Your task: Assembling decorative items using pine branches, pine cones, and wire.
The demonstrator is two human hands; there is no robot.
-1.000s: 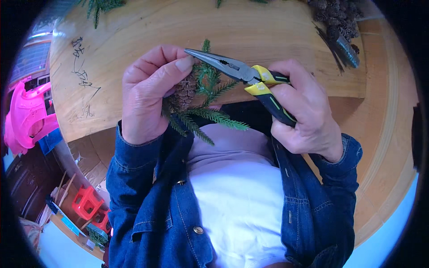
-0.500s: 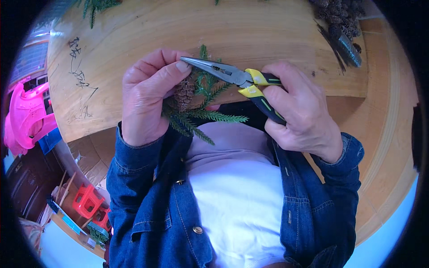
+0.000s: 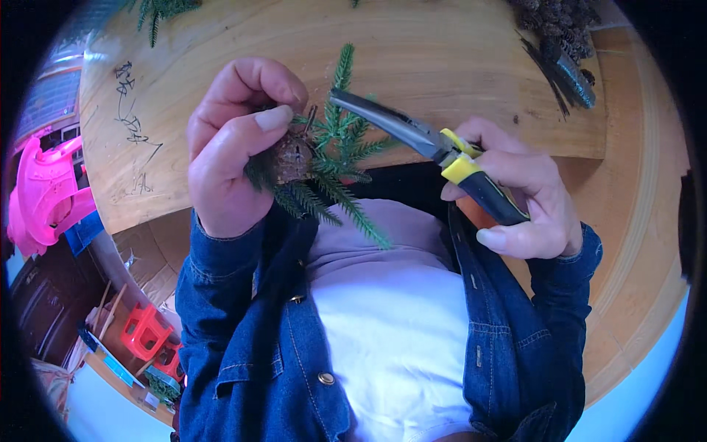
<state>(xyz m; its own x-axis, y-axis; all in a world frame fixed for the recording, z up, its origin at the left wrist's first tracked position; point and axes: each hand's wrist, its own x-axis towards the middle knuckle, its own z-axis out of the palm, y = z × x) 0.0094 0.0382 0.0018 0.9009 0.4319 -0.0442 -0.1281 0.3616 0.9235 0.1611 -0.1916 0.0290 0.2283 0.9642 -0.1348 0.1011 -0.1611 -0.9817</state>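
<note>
Brown scaly pine cone [image 3: 293, 158], green needled sprigs [image 3: 345, 147]: gripped in left hand [image 3: 234, 140], near edge of pale wooden table [image 3: 449, 59] | right hand [image 3: 541, 195]: holding yellow-and-black-handled steel pliers [image 3: 403, 131], tips near sprigs | step, we judge: plier work; next calls for steady cone

Can see a pink plastic chair [image 3: 46, 180] left of the wooden surface [image 3: 221, 37], two red stools [image 3: 138, 318] farther down, and brown cardboard [image 3: 146, 256] below its near-left edge.
</note>
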